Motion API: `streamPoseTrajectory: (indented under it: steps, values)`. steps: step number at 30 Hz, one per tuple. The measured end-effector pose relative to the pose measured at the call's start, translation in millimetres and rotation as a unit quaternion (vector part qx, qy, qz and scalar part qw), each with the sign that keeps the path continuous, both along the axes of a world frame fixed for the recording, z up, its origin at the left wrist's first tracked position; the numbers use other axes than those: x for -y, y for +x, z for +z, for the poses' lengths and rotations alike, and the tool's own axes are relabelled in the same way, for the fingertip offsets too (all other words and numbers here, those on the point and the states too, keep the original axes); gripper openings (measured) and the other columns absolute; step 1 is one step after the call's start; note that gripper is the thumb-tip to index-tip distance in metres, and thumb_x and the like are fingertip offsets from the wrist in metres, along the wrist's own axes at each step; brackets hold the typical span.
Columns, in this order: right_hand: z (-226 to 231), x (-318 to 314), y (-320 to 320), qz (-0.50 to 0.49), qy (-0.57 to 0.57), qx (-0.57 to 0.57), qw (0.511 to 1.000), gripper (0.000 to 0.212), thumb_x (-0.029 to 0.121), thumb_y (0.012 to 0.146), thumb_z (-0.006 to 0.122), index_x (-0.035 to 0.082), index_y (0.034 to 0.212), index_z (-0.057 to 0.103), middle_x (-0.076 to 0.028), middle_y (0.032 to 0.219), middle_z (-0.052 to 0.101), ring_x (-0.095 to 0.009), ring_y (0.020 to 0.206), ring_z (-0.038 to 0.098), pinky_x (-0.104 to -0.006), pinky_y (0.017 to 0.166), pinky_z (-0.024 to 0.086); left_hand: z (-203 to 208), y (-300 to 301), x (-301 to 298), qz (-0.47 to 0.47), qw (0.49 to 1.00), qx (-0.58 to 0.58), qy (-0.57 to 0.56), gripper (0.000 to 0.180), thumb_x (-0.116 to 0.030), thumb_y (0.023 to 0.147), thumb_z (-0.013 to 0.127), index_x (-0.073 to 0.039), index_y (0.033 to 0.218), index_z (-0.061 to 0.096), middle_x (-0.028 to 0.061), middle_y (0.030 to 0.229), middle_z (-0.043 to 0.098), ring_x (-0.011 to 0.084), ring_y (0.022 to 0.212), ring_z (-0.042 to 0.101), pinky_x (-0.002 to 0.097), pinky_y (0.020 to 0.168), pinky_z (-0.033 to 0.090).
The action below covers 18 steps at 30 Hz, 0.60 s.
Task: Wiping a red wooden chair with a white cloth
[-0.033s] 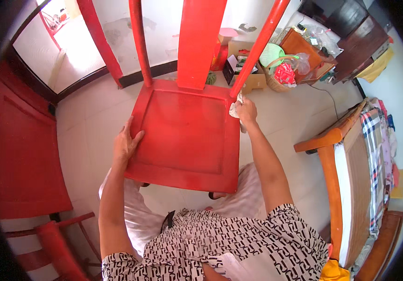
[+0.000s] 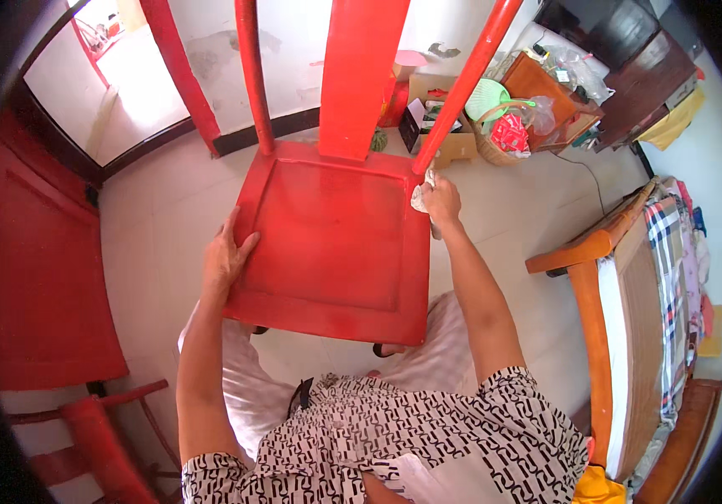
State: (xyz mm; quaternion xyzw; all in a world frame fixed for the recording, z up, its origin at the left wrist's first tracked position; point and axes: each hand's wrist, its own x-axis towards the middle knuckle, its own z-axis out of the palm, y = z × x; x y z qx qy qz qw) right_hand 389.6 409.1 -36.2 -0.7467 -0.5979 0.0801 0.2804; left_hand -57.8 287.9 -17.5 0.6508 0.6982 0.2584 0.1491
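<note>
In front of me stands a red wooden chair with its square seat [image 2: 331,231] toward me and its backrest [image 2: 362,80] rising at the far side. My left hand [image 2: 228,252] lies on the seat's left edge, thumb and fingers spread apart. At the far right corner, my right hand [image 2: 442,202] is closed around a crumpled white cloth [image 2: 420,198]. That cloth touches the chair beside the foot of the right back post [image 2: 462,92]. Part of the cloth is hidden by my fingers.
A wooden bed frame [image 2: 600,370] with bedding stands on the right. Beyond the chair are a cardboard box [image 2: 459,148] and a wicker basket [image 2: 497,153]. At lower left is another piece of red wooden furniture [image 2: 100,445], below a red panel [image 2: 46,277].
</note>
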Motion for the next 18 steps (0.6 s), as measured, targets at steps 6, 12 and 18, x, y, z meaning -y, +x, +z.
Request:
streamPoseTrajectory:
  steps: [6,12,18]
  values:
    - [10,6,-9,0.059,0.032,0.166,0.984,0.027,0.024,0.085,0.065,0.004,0.104,0.067,-0.021,0.1,0.067,-0.041,0.089,0.067,-0.0522,0.081,0.053,-32,-11,-17,-0.014,0.999,0.032,0.037,0.074,-0.046,0.087,0.069,-0.019,0.149,0.039,0.0286,0.122,0.06,0.047,0.108,0.06,0.0502,0.091,0.05]
    - [18,3,-27,0.107,-0.012,0.279,0.954,0.02,0.013,0.084,0.063,-0.002,0.096,0.066,-0.021,0.092,0.068,-0.039,0.08,0.069,-0.0481,0.073,0.057,-24,-7,-13,-0.008,1.0,0.02,0.008,0.074,-0.046,0.087,0.068,-0.018,0.149,0.038,0.0295,0.123,0.059,0.0468,0.11,0.059,0.0505,0.092,0.049]
    - [21,3,-58,0.18,0.067,0.373,0.908,0.017,0.009,0.083,0.062,-0.001,0.095,0.069,-0.018,0.088,0.067,-0.034,0.076,0.07,-0.0429,0.067,0.058,-16,-13,-8,0.008,1.0,0.012,-0.012,0.075,-0.047,0.087,0.068,-0.019,0.149,0.038,0.0286,0.121,0.06,0.0453,0.11,0.06,0.0505,0.092,0.049]
